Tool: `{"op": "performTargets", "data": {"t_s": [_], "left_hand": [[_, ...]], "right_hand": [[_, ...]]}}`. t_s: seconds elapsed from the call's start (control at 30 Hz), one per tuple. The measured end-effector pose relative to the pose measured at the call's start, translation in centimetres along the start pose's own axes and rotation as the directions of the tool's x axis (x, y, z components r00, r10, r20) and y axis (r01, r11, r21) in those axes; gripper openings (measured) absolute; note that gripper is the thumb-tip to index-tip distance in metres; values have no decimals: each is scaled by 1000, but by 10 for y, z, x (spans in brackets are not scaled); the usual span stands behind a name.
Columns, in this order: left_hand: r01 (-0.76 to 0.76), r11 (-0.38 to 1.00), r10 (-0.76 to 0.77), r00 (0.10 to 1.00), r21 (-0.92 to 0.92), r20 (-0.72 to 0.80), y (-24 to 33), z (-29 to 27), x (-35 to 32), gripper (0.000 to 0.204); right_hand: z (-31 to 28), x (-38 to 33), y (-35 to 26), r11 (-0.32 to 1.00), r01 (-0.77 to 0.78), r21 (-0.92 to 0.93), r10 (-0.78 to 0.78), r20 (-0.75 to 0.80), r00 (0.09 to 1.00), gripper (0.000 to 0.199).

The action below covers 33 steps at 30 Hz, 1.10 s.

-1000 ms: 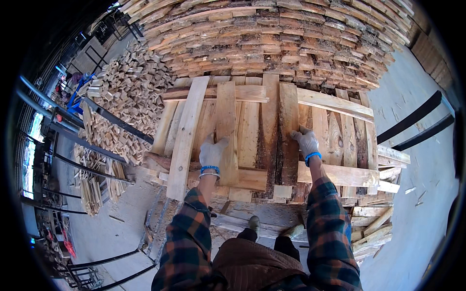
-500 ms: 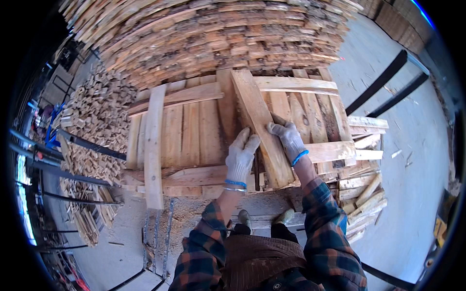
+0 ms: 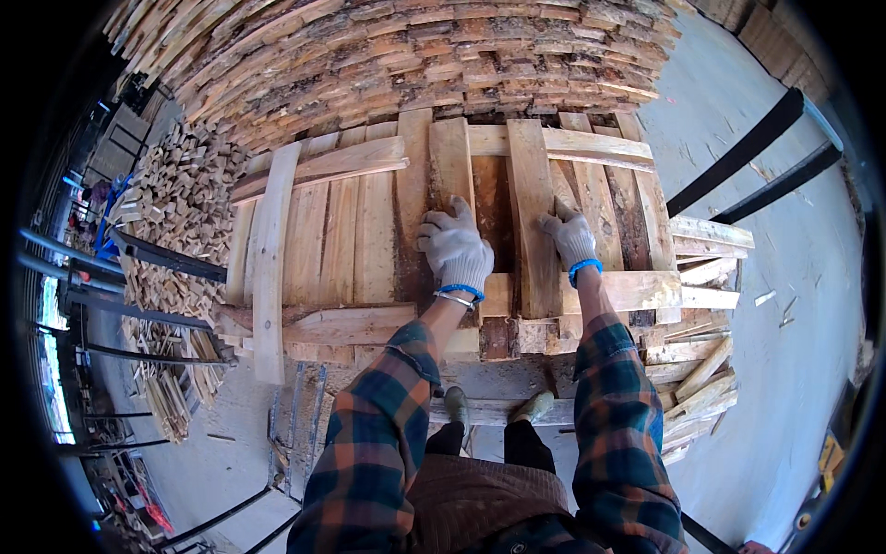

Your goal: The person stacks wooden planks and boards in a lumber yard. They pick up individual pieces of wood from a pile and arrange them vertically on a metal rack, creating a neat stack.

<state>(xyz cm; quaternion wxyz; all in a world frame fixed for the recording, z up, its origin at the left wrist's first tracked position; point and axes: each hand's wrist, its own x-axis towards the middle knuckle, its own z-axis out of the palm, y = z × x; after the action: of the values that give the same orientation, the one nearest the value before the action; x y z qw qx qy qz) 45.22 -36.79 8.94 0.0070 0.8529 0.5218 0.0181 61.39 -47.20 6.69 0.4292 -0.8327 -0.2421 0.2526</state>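
Both my hands wear whitish work gloves with blue bands at the wrists. My left hand [image 3: 457, 245] is curled over the lower part of a wooden board [image 3: 450, 152], its fingers closed on it. My right hand [image 3: 570, 238] grips the right edge of a second board [image 3: 532, 212], its fingertips partly hidden by the wood. These two boards lie roughly parallel, running away from me, with a dark gap between them. Under them is a layer of boards [image 3: 341, 240] with cross pieces [image 3: 637, 291] on top. The left board's near end is hidden under my hand.
A tall stack of rough planks [image 3: 415, 65] rises behind the boards. At left lies a heap of short wood blocks [image 3: 175, 203] beside dark metal bars [image 3: 171, 258]. Loose slats [image 3: 692, 369] are piled at right, near two black posts [image 3: 738, 152] above the concrete floor [image 3: 794, 305].
The slanted board between my hands has given way to two separate boards lying apart. My left hand moved forward and turned palm down; my right hand shifted slightly right.
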Motion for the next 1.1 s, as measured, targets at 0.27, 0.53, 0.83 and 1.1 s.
{"op": "performTargets", "data": {"t_s": [0.27,0.53,0.83,1.1], "left_hand": [[100,171,-71,994,-980,89,-108,-17,34,66],[111,-352,-60,988,-930,140,-284,-110,-9,73],[67,-62,-196,978,-996,78,-490,-118,47,67],[336,921,-325,942,-199,87,-503,-39,90,87]], "right_hand": [[25,7,6,848,89,522,-107,5,994,54],[96,-17,-59,1000,30,-2,-29,219,975,59],[111,-14,-77,796,169,-581,-71,188,980,62],[110,1,-38,828,241,-507,-193,145,970,62]]}}
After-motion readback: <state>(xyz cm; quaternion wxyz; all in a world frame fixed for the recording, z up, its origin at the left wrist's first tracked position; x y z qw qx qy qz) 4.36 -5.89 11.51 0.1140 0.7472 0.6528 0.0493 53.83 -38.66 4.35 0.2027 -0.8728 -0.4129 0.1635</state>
